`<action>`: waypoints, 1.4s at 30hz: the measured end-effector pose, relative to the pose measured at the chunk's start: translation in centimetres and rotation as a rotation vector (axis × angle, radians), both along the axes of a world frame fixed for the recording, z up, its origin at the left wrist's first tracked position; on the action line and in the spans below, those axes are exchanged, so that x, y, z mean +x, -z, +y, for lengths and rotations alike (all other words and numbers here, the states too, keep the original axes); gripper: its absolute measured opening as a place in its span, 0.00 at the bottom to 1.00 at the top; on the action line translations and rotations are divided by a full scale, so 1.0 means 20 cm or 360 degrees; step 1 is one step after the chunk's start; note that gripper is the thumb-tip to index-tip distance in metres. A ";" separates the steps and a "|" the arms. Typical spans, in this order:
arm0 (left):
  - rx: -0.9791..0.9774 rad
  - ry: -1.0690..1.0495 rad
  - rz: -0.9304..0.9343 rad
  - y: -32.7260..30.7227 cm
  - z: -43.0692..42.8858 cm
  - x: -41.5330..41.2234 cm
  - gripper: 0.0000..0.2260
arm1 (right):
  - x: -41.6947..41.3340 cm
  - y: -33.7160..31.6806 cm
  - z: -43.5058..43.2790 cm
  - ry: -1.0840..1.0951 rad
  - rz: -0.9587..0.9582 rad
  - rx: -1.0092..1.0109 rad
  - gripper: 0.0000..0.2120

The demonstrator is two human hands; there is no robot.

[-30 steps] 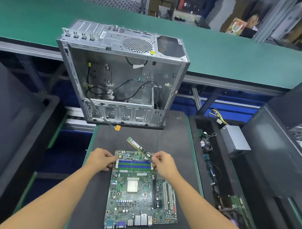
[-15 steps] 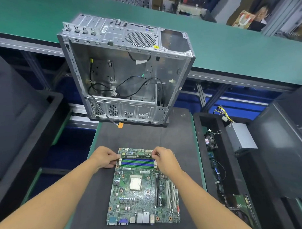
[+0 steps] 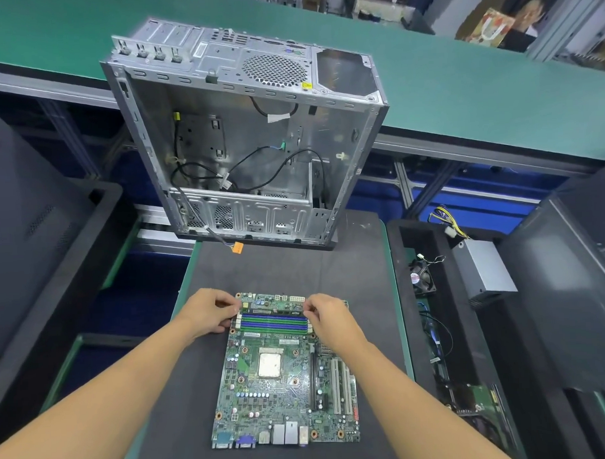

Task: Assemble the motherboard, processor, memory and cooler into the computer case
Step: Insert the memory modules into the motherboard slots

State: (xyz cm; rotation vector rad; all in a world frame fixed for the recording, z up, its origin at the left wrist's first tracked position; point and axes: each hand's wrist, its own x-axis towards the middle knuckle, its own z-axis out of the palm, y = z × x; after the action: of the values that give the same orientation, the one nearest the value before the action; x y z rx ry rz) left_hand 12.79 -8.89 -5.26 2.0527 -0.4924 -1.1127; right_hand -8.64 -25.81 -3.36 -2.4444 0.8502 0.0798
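My left grip and my right grip each pinch one end of the memory stick, I think so that the push goes evenly down into the slot between them. The motherboard lies flat on the counter under both grips, for support; the open case waits beyond them, not filled yet.
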 end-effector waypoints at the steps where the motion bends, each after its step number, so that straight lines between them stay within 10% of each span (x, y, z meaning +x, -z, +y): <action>1: -0.0003 0.0048 -0.0041 0.00 0.00 0.00 0.06 | 0.00 0.00 0.00 -0.0021 -0.0002 -0.0022 0.07; 42: -0.0011 0.0253 -0.0326 0.00 -0.03 -0.01 0.08 | -0.06 0.06 0.01 0.0121 -0.0288 -0.0046 0.05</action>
State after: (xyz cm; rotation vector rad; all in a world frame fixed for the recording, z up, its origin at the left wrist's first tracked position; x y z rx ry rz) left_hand 12.58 -9.40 -5.24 2.1628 -0.7712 -0.9931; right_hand -9.86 -25.65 -4.65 -2.3993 0.8673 -0.1798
